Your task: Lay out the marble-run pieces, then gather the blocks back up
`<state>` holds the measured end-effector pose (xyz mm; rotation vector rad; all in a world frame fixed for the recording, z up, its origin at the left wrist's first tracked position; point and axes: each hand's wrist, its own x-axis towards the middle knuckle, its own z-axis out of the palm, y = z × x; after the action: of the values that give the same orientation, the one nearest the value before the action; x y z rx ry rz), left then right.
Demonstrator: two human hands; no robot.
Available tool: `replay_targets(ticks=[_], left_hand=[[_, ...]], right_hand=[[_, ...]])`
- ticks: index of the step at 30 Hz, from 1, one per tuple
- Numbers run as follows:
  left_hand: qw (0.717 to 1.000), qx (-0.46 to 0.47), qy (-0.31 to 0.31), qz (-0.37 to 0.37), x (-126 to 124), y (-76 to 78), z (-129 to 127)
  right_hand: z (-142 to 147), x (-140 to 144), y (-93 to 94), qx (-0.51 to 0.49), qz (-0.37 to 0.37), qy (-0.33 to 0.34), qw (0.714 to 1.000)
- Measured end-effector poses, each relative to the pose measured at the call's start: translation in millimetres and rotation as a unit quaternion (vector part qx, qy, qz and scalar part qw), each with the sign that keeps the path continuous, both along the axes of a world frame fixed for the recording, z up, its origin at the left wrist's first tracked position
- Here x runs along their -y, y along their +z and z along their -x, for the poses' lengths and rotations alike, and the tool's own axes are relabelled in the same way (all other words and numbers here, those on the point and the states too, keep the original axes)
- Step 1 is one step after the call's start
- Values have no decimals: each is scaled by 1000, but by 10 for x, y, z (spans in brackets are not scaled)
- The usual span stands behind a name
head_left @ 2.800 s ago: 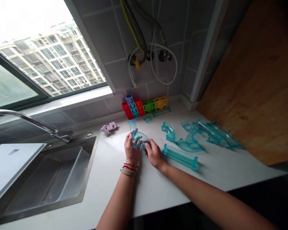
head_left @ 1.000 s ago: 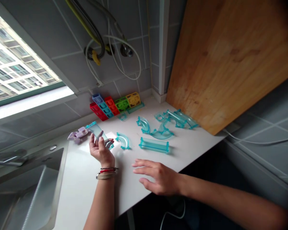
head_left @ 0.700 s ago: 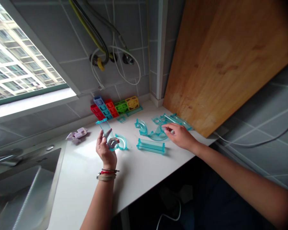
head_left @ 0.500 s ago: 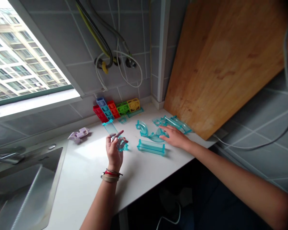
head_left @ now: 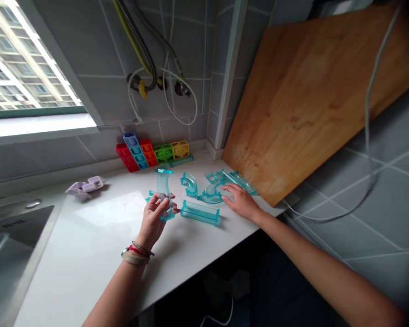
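My left hand point(head_left: 153, 215) is closed around a translucent teal marble-run track piece point(head_left: 162, 184), which stands tilted up from my fingers. More teal plastic shows by the fingertips; whether it is joined to that piece I cannot tell. Fingers apart, my right hand point(head_left: 240, 202) hovers at or touches the edge of a curved teal track piece point(head_left: 211, 195); nothing is in its grip. Between the hands lies a straight teal track piece point(head_left: 200, 212). Behind it sits a small curved teal piece point(head_left: 190, 183). Further teal pieces point(head_left: 238, 179) lie beyond my right hand.
Colourful plastic blocks point(head_left: 152, 152) lean along the tiled wall. Pale purple pieces point(head_left: 85, 187) lie left on the white counter point(head_left: 92, 254), near a sink point(head_left: 10, 268). A large wooden board point(head_left: 293, 104) leans at the right, with a white cable point(head_left: 370, 104) hanging before it.
My left hand has turned, and its track piece now stands more upright. My right hand stays by the curved pieces with little change. The camera view has shifted, moving the scene slightly left.
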<state>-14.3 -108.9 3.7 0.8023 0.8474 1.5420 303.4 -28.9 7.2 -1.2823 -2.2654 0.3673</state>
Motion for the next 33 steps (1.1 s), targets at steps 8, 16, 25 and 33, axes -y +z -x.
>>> replay_targets(ticks=[8, 16, 25, 33], left_hand=[[1000, 6, 6, 22, -52, -134, 12], [999, 9, 11, 37, -56, -147, 7], [999, -22, 7, 47, -59, -145, -13], [998, -37, 14, 38, -78, -198, -39]], right_hand=[[-541, 155, 149, 43, -15, -56, 997], [-792, -215, 226, 149, -12, -110, 983], [-754, -240, 1, 183, 8, -154, 971], [-777, -201, 173, 73, -37, -186, 979]])
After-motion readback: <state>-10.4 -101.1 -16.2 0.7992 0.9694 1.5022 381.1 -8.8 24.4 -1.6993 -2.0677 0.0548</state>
